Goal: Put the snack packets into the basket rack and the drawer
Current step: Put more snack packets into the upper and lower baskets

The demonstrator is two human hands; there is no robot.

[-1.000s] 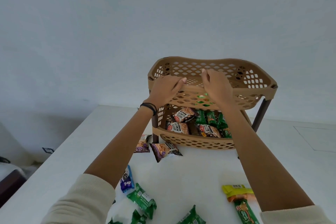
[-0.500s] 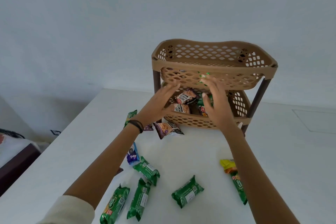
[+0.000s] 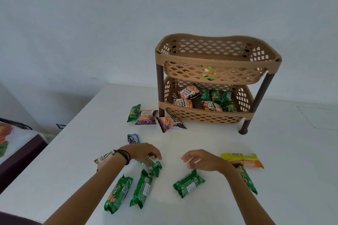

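Surface (image 3: 210,144), white: carries the rack and the loose stock.

Basket rack (image 3: 217,60), two tiers: a second ago I had both hands at the upper tier. They are off it now, and a green wrapper (image 3: 207,74) shows through that tier's lattice. I judge one placement done. The lower tier holds a heap of peanut and green packets (image 3: 204,98). No drawer is in view.

Loose snack packets: roughly a dozen lie on the surface in front of the rack, so much remains.

Left hand (image 3: 142,152): back down among them, its fingers curled round a crumpled green packet (image 3: 155,166).

Right hand (image 3: 203,160): its fingers are loosely curled and hold nothing, just above a flat green packet (image 3: 189,183).
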